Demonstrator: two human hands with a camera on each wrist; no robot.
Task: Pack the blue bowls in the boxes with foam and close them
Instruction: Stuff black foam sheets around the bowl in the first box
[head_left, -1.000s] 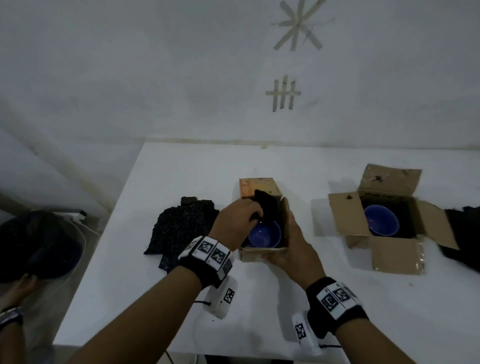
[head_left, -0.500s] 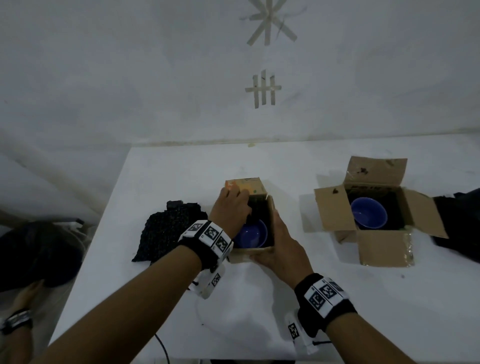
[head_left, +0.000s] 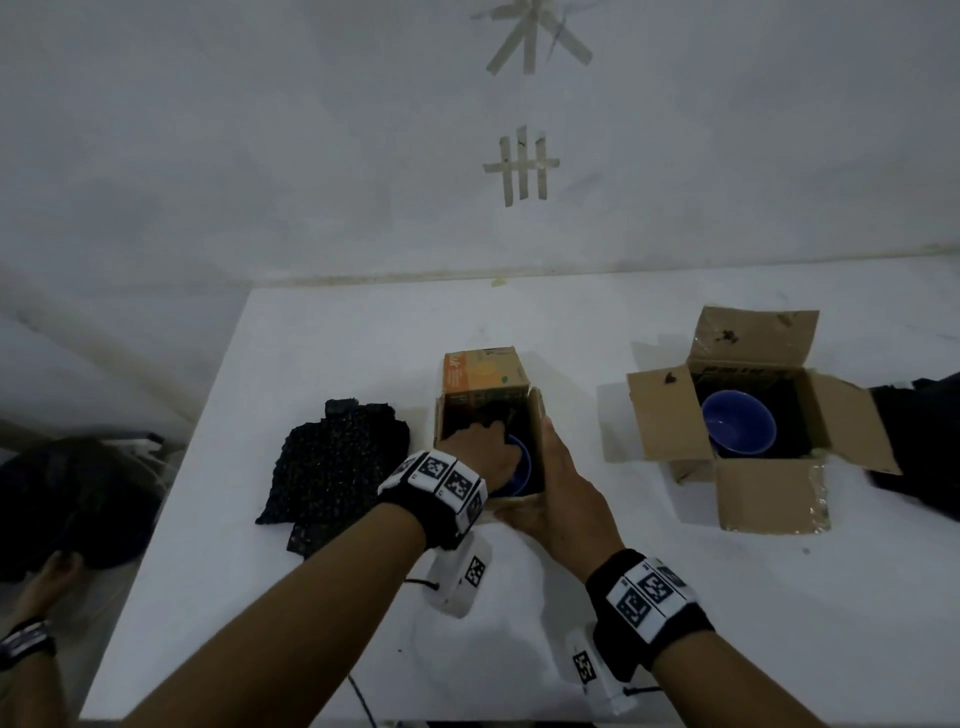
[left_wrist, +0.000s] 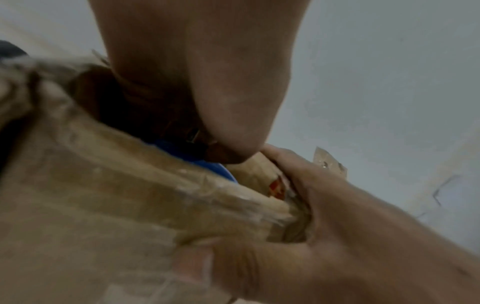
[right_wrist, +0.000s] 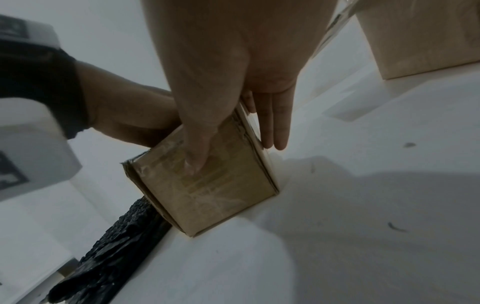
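Since a second ago the left hand (head_left: 480, 449) has pushed its dark foam down inside the small box (head_left: 485, 384) at 12 o'clock over the blue bowl (head_left: 519, 470); its fingers are hidden there, so their grip cannot be told. The right hand (head_left: 558, 493) braces the box's right wall, fingers straight. Padding is in hand; closing the flaps comes next.

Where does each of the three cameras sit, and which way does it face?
Head: looks down at the white table; both forearms show.
Left wrist: looks along the left hand into the small cardboard box.
Right wrist: looks along the right hand pressed flat against that box's side.
All views share the box.
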